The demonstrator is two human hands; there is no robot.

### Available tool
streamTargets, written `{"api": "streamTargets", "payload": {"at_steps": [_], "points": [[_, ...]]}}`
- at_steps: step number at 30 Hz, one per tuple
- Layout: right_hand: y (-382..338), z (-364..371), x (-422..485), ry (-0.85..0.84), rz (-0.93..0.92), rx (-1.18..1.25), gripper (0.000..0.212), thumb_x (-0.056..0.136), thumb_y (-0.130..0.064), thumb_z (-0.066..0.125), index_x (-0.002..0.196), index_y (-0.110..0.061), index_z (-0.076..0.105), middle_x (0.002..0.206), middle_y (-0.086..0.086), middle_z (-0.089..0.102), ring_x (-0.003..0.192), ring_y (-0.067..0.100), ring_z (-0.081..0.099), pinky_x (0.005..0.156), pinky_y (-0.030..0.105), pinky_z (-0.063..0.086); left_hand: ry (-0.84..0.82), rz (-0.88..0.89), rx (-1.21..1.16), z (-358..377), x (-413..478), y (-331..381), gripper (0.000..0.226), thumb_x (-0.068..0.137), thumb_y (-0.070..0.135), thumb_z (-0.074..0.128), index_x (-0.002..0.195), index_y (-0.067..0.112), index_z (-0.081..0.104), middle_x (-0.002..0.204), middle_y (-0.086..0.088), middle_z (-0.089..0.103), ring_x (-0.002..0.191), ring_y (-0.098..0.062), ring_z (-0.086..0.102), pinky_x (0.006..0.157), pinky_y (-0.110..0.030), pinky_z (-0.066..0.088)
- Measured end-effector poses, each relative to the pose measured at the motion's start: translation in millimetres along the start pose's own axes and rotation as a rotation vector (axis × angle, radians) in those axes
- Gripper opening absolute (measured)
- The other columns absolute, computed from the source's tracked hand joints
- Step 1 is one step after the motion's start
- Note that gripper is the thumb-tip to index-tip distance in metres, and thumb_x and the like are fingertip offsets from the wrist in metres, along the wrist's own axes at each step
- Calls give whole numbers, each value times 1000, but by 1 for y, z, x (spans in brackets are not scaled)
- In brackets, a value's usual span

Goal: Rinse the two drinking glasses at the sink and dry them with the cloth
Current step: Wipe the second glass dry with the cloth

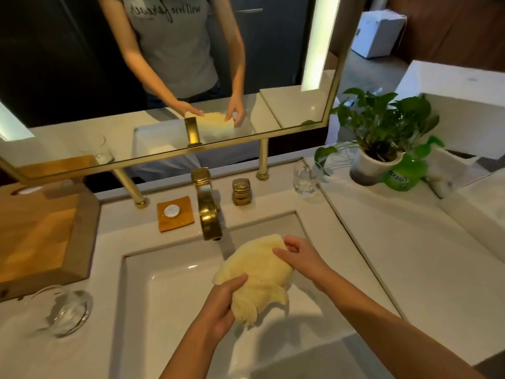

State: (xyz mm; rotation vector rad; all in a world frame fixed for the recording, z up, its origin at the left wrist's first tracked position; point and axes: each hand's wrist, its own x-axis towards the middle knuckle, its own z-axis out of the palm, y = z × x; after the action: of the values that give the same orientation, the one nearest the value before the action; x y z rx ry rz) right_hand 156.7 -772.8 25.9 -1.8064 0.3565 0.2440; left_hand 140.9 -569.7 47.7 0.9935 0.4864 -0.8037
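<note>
Both forearms reach over the sink, where the left hand and right hand are each clamped on the yellow cloth, with no glass visibly inside it. One glass lies tipped on the bench at left; the other glass stands upright behind the basin. Whether either has been rinsed or dried, I cannot tell; the tap runs no water.
</note>
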Motion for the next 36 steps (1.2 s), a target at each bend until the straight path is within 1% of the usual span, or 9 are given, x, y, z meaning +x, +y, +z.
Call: {"api": "streamTargets", "payload": {"at_steps": [3, 8, 13, 17, 21, 26, 29, 33, 36], "points": [[6, -24, 25, 138, 20, 52, 10, 88, -13, 69, 98, -12, 70, 78, -5, 65, 72, 9, 60, 61, 11, 47, 57, -24, -15, 18, 17, 6, 31, 90, 8, 55, 121, 7, 52, 108, -22, 67, 98, -37, 64, 79, -47, 53], [10, -61, 85, 531, -26, 163, 49, 83, -23, 72, 127, -19, 51, 119, -4, 59, 106, 17, 59, 91, 39, 50, 83, -29, -7, 38, 40, 22, 12, 91, 8, 53, 103, 12, 56, 105, -20, 66, 97, -36, 62, 82, -47, 50], [9, -80, 152, 630, -62, 177, 93, 67, -30, 84, 141, -20, 30, 142, 7, 44, 128, 22, 47, 106, 43, 44, 123, -52, 21, 40, 67, 34, 22, 91, 10, 53, 114, 9, 53, 106, -19, 66, 96, -34, 63, 77, -45, 51], [12, -74, 177, 626, -117, 94, 110, 65, -30, 85, 149, -28, 14, 152, 9, 32, 139, 25, 34, 114, 42, 34, 186, -87, 59, 29, 81, 32, 48, 81, 13, 63, 127, 6, 51, 113, -21, 66, 101, -35, 64, 79, -45, 52], [11, -67, 176, 661, -157, 126, 111, 66, -26, 85, 148, -34, 11, 147, 8, 41, 131, 21, 46, 106, 40, 44, 210, -107, 63, 21, 84, 29, 56, 75, 13, 65, 129, 6, 51, 112, -21, 67, 97, -34, 66, 74, -42, 55], [7, -55, 137, 661, -175, 182, 100, 67, -18, 85, 142, -31, 20, 139, 9, 45, 123, 22, 53, 95, 35, 54, 221, -92, 44, 17, 74, 25, 46, 86, 9, 58, 131, 5, 48, 114, -23, 65, 98, -35, 64, 76, -44, 53], [11, -39, 96, 643, -157, 331, 95, 69, -6, 84, 140, -18, 22, 131, 12, 48, 119, 22, 52, 85, 12, 51, 237, -74, 41, 16, 65, 23, 48, 85, 11, 59, 132, 5, 48, 117, -23, 63, 101, -36, 63, 78, -44, 52], [16, -29, 42, 405, -43, 531, 72, 73, -8, 81, 126, -24, 36, 119, 11, 60, 107, 22, 62, 82, 27, 55, 218, -61, 2, 18, 47, 16, 42, 87, 11, 57, 128, 2, 52, 113, -23, 66, 96, -35, 64, 78, -43, 52], [10, -26, 16, 79, 36, 565, 61, 75, -22, 80, 125, -26, 45, 121, 12, 61, 105, 27, 65, 73, 31, 57, 220, -41, 9, 13, 31, 10, 42, 88, 10, 57, 129, 3, 52, 113, -22, 66, 97, -36, 64, 81, -45, 52]]}}
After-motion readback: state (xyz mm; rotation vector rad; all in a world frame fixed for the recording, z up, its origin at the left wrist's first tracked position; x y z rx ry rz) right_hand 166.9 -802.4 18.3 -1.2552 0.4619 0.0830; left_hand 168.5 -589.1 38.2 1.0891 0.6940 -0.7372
